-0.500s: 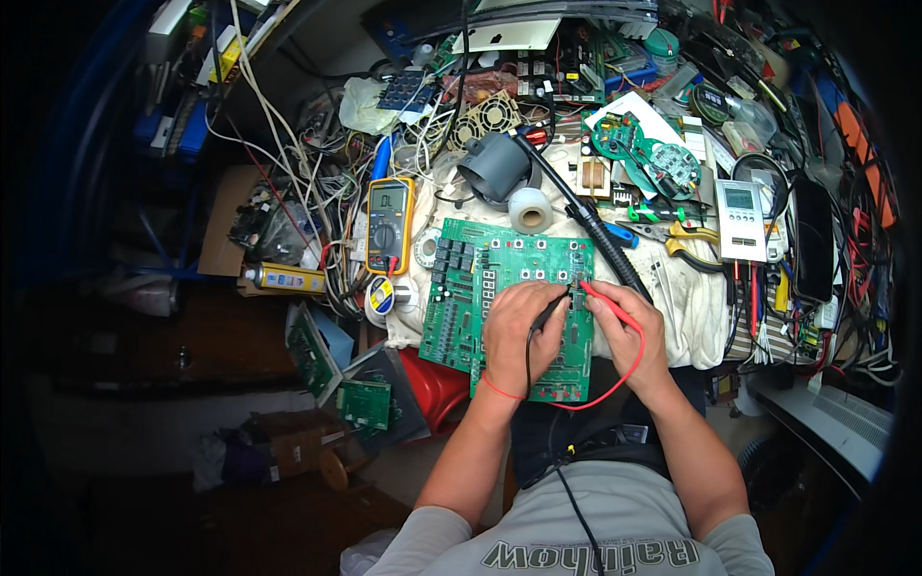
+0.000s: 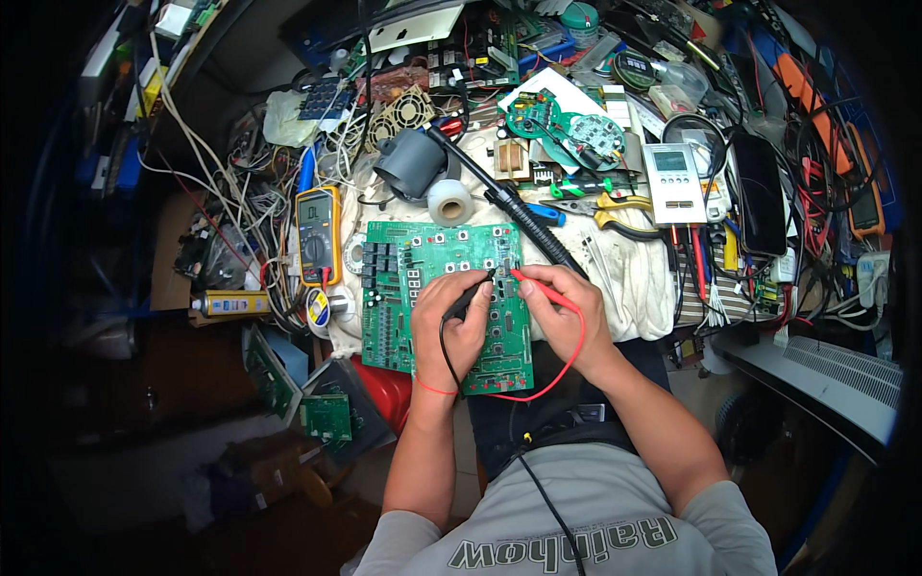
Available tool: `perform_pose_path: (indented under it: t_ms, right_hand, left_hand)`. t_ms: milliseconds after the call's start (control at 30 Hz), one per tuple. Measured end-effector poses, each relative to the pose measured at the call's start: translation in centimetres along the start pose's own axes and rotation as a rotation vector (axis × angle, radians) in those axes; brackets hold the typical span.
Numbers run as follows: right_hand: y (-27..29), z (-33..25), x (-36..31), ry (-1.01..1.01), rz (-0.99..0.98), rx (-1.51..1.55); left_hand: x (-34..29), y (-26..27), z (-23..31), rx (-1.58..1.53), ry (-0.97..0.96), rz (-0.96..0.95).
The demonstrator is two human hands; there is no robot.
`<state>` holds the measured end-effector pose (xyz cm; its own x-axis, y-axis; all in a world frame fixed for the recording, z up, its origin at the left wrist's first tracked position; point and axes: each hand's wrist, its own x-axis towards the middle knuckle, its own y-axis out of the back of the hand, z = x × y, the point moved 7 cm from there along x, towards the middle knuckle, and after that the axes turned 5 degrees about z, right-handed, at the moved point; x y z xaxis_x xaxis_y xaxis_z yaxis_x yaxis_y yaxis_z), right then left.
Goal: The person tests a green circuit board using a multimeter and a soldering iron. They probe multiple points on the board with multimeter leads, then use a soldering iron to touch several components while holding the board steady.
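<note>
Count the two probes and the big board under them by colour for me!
Black: 1, the black probe in the left hand
Red: 1, the red probe in the right hand
Green: 1, the circuit board
Total: 3

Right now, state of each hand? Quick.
Left hand: closed on the black probe, over the green circuit board.
Right hand: closed on the red probe; whether either tip touches the board can't be told.

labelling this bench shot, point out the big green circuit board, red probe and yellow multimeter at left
Big green circuit board (image 2: 434, 252), head view, upper face
Red probe (image 2: 530, 279), head view, handle near tip
Yellow multimeter at left (image 2: 315, 245), head view, dial
</note>
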<state>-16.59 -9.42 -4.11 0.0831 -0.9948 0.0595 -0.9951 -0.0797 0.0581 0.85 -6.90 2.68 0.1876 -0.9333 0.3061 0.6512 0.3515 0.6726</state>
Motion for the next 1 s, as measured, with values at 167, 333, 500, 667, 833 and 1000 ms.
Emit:
perform_pose_path:
  t_ms: [167,333,500,667,833,1000]
  right_hand:
    - [-0.06,0.01,0.05,0.029,-0.002,-0.006]
    - [-0.20,0.22,0.03,0.043,0.001,-0.011]
    - [-0.13,-0.09,0.00,0.074,0.004,-0.032]
    - [-0.08,-0.35,0.03,0.083,0.011,-0.042]
    - [-0.09,-0.32,-0.03,0.089,0.010,-0.041]
    - [-0.08,-0.43,0.05,0.132,0.037,-0.032]
  left_hand:
    - [0.15,-0.14,0.13,0.021,-0.012,-0.009]
    - [0.09,-0.14,-0.35,-0.015,0.033,-0.026]
    - [0.08,-0.04,-0.62,-0.027,0.063,-0.041]
    - [0.07,0.03,-0.55,-0.043,0.083,0.004]
    - [0.02,0.08,-0.35,-0.033,0.063,0.019]
    - [-0.02,0.11,-0.26,-0.021,0.052,0.032]
